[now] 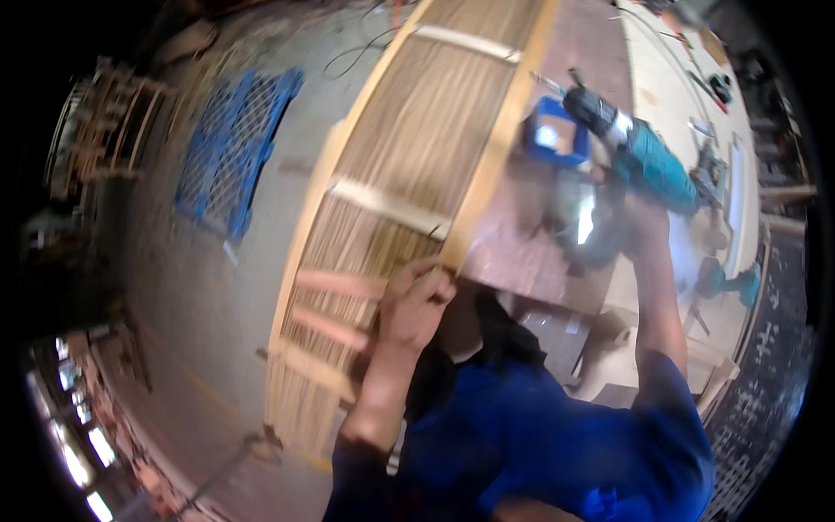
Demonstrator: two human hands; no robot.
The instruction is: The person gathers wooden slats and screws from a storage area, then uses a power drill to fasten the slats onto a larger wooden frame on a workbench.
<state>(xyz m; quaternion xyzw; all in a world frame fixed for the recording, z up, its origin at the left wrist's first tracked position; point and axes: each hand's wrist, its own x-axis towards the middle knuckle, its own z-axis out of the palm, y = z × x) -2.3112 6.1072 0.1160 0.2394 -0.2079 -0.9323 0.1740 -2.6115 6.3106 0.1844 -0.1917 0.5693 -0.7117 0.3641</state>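
A long wooden panel frame (496, 165) with pale rails and striped brown boards runs from the far middle toward me. My left hand (416, 304) rests at its right-hand rail, thumb and fingers pinched together; whatever lies between them is hidden. Two short pinkish wood strips (330, 329) lie across the boards beside that hand. Raised above the table to the right, a teal and black cordless drill (654, 163) is gripped in my right hand (642, 217). Its bit points toward the far left, over the frame's rail. Motion blurs the right hand.
Behind the drill stands a small blue box (557, 130) on the brown tabletop (522, 261). Tools lie along a pale board (670, 78) at far right, with another teal tool (731, 283) nearer. A blue pallet (230, 148) lies on the floor at left.
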